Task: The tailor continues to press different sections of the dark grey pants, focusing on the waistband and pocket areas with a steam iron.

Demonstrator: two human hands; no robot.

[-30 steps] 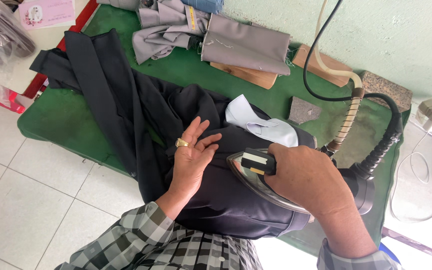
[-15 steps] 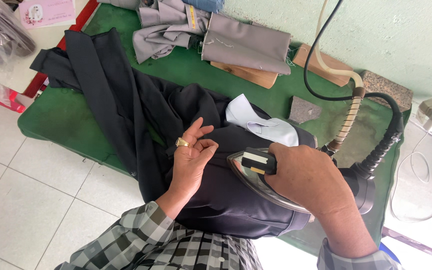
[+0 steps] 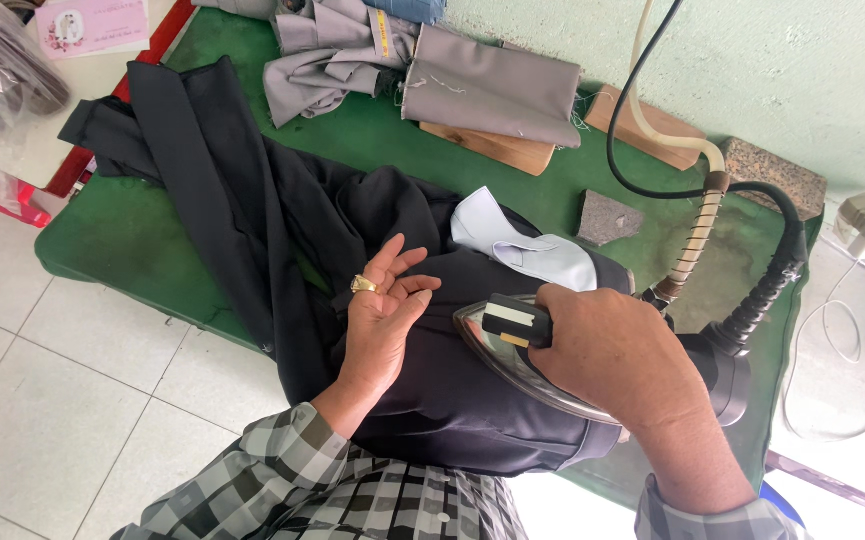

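A black garment [image 3: 252, 210] lies spread over the green padded table [image 3: 112, 240], with a pale blue lining flap [image 3: 522, 250] folded out near its middle. My right hand [image 3: 612, 350] grips the handle of a steel steam iron [image 3: 512, 345], whose sole rests on the dark cloth. My left hand [image 3: 382, 310], wearing a gold ring, rests on the garment just left of the iron's tip, fingers loosely curled and holding nothing.
Grey fabric pieces [image 3: 432, 70] are piled at the table's far edge beside wooden blocks [image 3: 497, 148]. A black cord and a pale hose [image 3: 697, 215] run from the iron up the wall. A stone block [image 3: 772, 175] sits at the right; white tiled floor lies below.
My left hand's fingers have curled in and lifted slightly off the cloth. The iron and right hand have barely moved.
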